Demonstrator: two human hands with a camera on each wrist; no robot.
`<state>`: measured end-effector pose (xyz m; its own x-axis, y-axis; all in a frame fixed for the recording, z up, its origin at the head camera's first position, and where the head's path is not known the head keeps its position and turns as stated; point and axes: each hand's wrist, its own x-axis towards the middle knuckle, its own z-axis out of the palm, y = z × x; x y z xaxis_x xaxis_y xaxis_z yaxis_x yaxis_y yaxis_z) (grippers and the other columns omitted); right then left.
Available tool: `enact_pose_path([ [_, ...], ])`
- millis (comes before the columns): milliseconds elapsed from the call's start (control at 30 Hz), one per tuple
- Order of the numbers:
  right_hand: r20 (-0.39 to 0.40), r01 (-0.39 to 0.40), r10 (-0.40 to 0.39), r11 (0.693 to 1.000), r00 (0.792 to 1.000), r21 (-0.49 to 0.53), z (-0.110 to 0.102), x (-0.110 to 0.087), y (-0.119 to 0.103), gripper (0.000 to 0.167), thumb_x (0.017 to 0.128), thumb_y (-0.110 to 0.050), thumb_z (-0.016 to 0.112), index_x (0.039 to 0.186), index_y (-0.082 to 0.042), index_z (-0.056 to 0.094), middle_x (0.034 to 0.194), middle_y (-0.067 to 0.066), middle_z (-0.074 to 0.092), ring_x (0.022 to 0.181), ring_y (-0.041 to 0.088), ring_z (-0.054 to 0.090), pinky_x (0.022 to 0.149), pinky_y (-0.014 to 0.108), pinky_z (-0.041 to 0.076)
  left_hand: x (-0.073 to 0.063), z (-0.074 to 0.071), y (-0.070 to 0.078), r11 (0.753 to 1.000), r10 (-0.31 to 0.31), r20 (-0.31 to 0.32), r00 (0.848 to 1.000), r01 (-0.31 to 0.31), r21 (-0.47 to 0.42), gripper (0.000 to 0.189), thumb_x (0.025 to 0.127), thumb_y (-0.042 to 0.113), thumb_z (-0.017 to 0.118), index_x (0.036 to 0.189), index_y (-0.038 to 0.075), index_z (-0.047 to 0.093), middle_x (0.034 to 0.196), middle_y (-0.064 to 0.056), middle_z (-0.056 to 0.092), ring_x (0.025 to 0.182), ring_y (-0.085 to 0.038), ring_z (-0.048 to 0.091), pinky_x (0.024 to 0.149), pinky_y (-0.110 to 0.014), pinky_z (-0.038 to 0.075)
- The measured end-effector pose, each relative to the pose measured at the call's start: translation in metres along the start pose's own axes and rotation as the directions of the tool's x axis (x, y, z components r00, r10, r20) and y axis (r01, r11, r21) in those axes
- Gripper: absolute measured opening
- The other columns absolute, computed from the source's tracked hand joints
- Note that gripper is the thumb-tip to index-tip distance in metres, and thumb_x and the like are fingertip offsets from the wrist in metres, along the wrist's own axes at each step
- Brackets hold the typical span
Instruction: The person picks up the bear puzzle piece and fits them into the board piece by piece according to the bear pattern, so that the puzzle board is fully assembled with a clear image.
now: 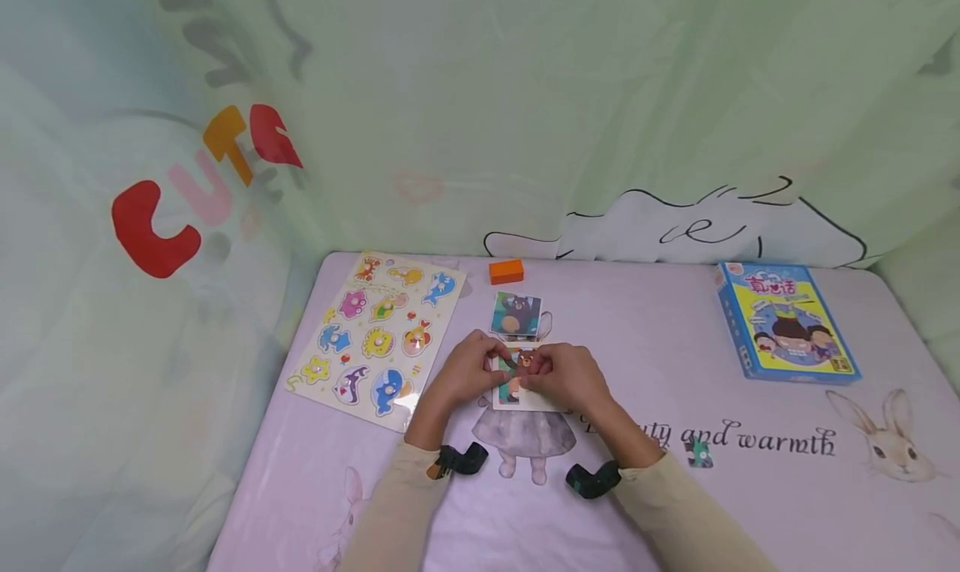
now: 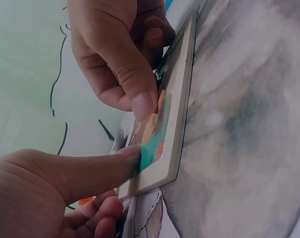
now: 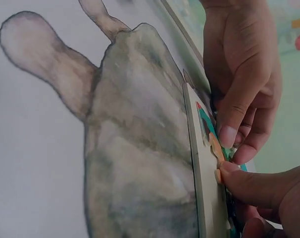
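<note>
Cream-bordered, the bear puzzle (image 1: 542,399) lies on the pale surface (image 1: 645,330) with the left hand (image 1: 474,373) and right hand (image 1: 568,374) both pinching it, close together, and I'd worry one uneven press could pop its teal piece (image 2: 152,154) loose.

My sleeves (image 1: 401,505) are plain beige. I see a cream puzzle tray (image 1: 543,401) whose bear picture (image 1: 513,388) is brown and orange on teal. The picture card (image 1: 517,313) shows a dark purplish-brown bear on blue-green. The small block (image 1: 506,272) is solid orange, the box (image 1: 798,322) blue-edged and yellow with pink lettering (image 1: 772,284), my counter (image 1: 637,330) pale lilac with black script (image 1: 720,439).
</note>
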<state>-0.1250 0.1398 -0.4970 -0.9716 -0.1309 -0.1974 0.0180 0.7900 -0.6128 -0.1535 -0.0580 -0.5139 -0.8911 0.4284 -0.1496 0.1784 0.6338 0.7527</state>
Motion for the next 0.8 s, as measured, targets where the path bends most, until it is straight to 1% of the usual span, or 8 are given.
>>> enact_pose_path([
  [133, -0.012, -0.004, 0.004, 1.000, 1.000, -0.019, 0.000, 0.001, 0.001, 0.027, 0.081, -0.032, 0.086, 0.073, -0.015, 0.065, 0.063, -0.002, 0.056, 0.064, 0.016, 0.051, 0.057, 0.029, 0.035, 0.000, 0.001, -0.001, 1.000, 0.001, 0.002, 1.000, -0.001, 0.001, 0.024, 0.086, 0.014, 0.079, 0.109, 0.013, 0.072, 0.099, -0.004, 0.051, 0.081, -0.014, 0.048, 0.072, -0.024, 0.040],
  [200, -0.006, -0.009, 0.009, 1.000, 1.000, -0.029, -0.001, 0.001, 0.000, 0.028, 0.082, -0.033, 0.086, 0.073, -0.015, 0.065, 0.063, -0.002, 0.056, 0.064, 0.017, 0.051, 0.057, 0.030, 0.034, 0.001, 0.001, -0.002, 1.000, 0.006, 0.002, 1.000, -0.006, -0.003, 0.023, 0.086, 0.015, 0.079, 0.108, 0.014, 0.072, 0.099, -0.004, 0.051, 0.081, -0.014, 0.048, 0.072, -0.024, 0.040],
  [333, 0.039, -0.026, 0.027, 0.999, 0.999, -0.033, -0.002, 0.001, -0.001, 0.033, 0.080, -0.040, 0.086, 0.076, -0.017, 0.063, 0.065, -0.001, 0.055, 0.064, 0.017, 0.051, 0.057, 0.030, 0.034, 0.001, 0.000, -0.002, 1.000, 0.012, 0.001, 1.000, -0.012, -0.002, 0.023, 0.086, 0.014, 0.079, 0.107, 0.014, 0.072, 0.098, -0.004, 0.051, 0.080, -0.014, 0.048, 0.073, -0.025, 0.040],
  [400, 0.064, -0.026, 0.030, 0.998, 0.997, -0.055, -0.002, 0.001, -0.003, 0.037, 0.077, -0.045, 0.088, 0.078, -0.018, 0.062, 0.066, -0.002, 0.054, 0.064, 0.017, 0.051, 0.057, 0.030, 0.033, 0.001, 0.001, -0.002, 1.000, 0.011, 0.005, 1.000, -0.011, 0.004, 0.023, 0.086, 0.013, 0.079, 0.107, 0.014, 0.072, 0.098, -0.004, 0.051, 0.080, -0.014, 0.048, 0.074, -0.025, 0.040],
  [500, 0.082, -0.016, 0.024, 0.995, 0.996, -0.097, -0.001, 0.000, -0.005, 0.042, 0.072, -0.048, 0.090, 0.080, -0.019, 0.060, 0.067, -0.002, 0.053, 0.064, 0.017, 0.051, 0.056, 0.030, 0.033, 0.000, 0.001, -0.003, 1.000, 0.010, 0.015, 1.000, -0.011, 0.011, 0.024, 0.086, 0.013, 0.080, 0.108, 0.014, 0.071, 0.098, -0.004, 0.051, 0.081, -0.014, 0.048, 0.075, -0.026, 0.040],
  [567, 0.076, -0.011, 0.021, 0.992, 0.997, -0.124, 0.000, -0.001, -0.006, 0.044, 0.071, -0.048, 0.091, 0.079, -0.019, 0.059, 0.068, -0.002, 0.052, 0.064, 0.017, 0.050, 0.055, 0.030, 0.032, 0.000, 0.001, -0.004, 1.000, 0.014, 0.023, 1.000, -0.014, 0.008, 0.025, 0.085, 0.013, 0.080, 0.109, 0.014, 0.071, 0.099, -0.004, 0.051, 0.080, -0.013, 0.048, 0.075, -0.025, 0.040],
  [700, 0.060, -0.009, 0.017, 0.991, 0.998, -0.135, 0.001, -0.002, -0.009, 0.044, 0.071, -0.046, 0.091, 0.079, -0.019, 0.058, 0.069, -0.001, 0.052, 0.065, 0.017, 0.050, 0.055, 0.030, 0.032, 0.000, 0.000, -0.003, 1.000, 0.020, 0.032, 0.999, -0.020, 0.007, 0.028, 0.083, 0.012, 0.082, 0.109, 0.014, 0.071, 0.099, -0.005, 0.050, 0.081, -0.013, 0.048, 0.074, -0.025, 0.040],
  [800, 0.072, 0.006, 0.004, 0.990, 0.997, -0.138, 0.001, -0.002, -0.010, 0.043, 0.071, -0.044, 0.091, 0.082, -0.017, 0.060, 0.070, -0.001, 0.052, 0.065, 0.017, 0.050, 0.055, 0.030, 0.032, 0.001, -0.001, -0.004, 1.000, 0.022, 0.027, 0.999, -0.023, 0.018, 0.029, 0.082, 0.012, 0.083, 0.108, 0.015, 0.071, 0.099, -0.004, 0.050, 0.082, -0.014, 0.048, 0.075, -0.025, 0.041],
])
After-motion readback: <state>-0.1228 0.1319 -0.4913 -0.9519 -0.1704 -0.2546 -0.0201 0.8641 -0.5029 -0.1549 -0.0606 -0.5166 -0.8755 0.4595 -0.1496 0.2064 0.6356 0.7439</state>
